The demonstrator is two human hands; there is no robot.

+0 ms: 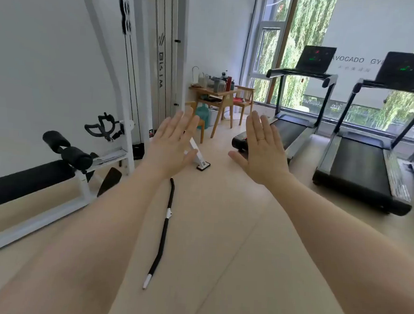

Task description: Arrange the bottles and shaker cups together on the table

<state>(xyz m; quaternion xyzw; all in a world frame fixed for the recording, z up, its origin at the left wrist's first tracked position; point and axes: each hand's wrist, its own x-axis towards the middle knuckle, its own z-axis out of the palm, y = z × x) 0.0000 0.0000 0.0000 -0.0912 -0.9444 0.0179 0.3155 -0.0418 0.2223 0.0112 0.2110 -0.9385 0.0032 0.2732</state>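
Observation:
Far across the room a small wooden table (225, 94) stands by the window, crowded with several bottles and shaker cups (215, 83), among them a red bottle (228, 83). My left hand (172, 140) and my right hand (262, 148) are stretched out in front of me, palms forward, fingers straight and apart. Both hold nothing and are well short of the table.
A white cable machine with a black bench (25, 182) fills the left. Two treadmills (360, 163) stand on the right. A black bar (164, 229) lies on the floor ahead. A wooden chair (244, 98) and a teal water jug (202, 114) flank the table.

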